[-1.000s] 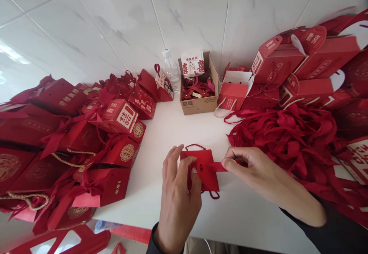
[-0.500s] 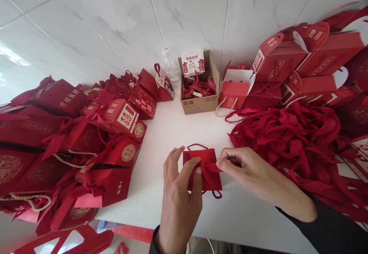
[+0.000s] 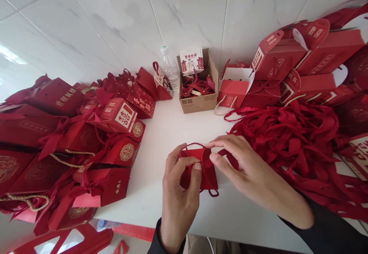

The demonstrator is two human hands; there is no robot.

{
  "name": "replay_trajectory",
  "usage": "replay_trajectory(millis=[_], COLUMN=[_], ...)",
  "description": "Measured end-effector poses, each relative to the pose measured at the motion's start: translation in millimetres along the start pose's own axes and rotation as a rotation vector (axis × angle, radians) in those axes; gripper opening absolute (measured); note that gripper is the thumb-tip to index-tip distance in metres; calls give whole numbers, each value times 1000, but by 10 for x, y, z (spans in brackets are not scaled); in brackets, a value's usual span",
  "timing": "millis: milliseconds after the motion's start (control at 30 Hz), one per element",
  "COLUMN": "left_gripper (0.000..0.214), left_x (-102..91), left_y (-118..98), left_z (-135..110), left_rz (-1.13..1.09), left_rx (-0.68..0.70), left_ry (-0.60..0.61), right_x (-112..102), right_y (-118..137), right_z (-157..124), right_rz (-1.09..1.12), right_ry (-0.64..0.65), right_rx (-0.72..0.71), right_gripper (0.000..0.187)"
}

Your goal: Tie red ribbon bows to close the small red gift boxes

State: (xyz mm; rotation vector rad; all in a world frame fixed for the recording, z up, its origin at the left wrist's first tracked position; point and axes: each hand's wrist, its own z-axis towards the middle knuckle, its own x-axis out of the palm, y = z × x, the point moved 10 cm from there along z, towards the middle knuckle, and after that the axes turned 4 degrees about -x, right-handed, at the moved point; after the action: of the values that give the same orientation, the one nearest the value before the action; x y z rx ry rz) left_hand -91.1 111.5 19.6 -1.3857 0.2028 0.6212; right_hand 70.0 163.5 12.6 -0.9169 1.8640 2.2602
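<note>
Both hands are right over the small red bag point(image 3: 201, 169), which lies flat on the white table point(image 3: 169, 131) at the near edge, dead centre in front of the person, its thin cord handles poking out at top and bottom. The left hand point(image 3: 178, 187) is curled in, thumb and forefinger pinching the bag's left half and pressing it down. The right hand point(image 3: 244, 169) comes in from the other side, thumb tip planted on the bag's right edge, forefinger arched above it, and a red ribbon point(image 3: 230, 157) is nipped between them, looping away under the palm. Just to the right sprawls a big heap of loose red ribbons point(image 3: 290, 131), nearly touching that wrist. To the left, a pile of tied red gift boxes point(image 3: 120, 118) crowds the table. Further back sit a cardboard box point(image 3: 199, 101) with red bits in it, a clear water bottle point(image 3: 170, 69) beside it against the tiled wall point(image 3: 115, 16), an open red box with a white lining point(image 3: 234, 87), and taller red cartons point(image 3: 277, 62) stacked at the right
</note>
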Motion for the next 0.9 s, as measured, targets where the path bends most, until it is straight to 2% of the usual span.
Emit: replay_trajectory(millis=[33, 100, 200, 267, 367, 400, 500, 600, 900], left_gripper=[16, 15, 15, 15, 42, 44, 30, 26, 26], left_x=[-33, -118, -212, -212, -183, -184, -196, -214, -233], left_y=[-26, -92, -153, -134, 7, 75, 262, 353, 399], left_z=[-9, -33, -74, -97, -132, -146, -183, -200, -224], left_rz=[-38, -86, -79, 15, 174, 175, 10, -151, -249], left_rx=[2, 20, 46, 48, -2, -32, -118, -162, -248], left_ry=[-16, -60, -115, -124, -135, -143, -144, -126, -153], right_x=[10, 106, 205, 215, 216, 226, 291, 369, 448], right_y=[83, 194, 282, 291, 237, 216, 194, 201, 276], right_z=[2, 14, 58, 94, 124, 127, 131, 147, 226], right_rz=[5, 61, 174, 219, 201, 171, 74, 36, 24], right_ry=[-11, 50, 132, 143, 133, 133, 148, 167, 173], right_rx=[-58, -108, -113, -98, -56, -45, -50, -60, -84], right_gripper=[30, 30, 23, 21, 22, 22, 23, 22, 20])
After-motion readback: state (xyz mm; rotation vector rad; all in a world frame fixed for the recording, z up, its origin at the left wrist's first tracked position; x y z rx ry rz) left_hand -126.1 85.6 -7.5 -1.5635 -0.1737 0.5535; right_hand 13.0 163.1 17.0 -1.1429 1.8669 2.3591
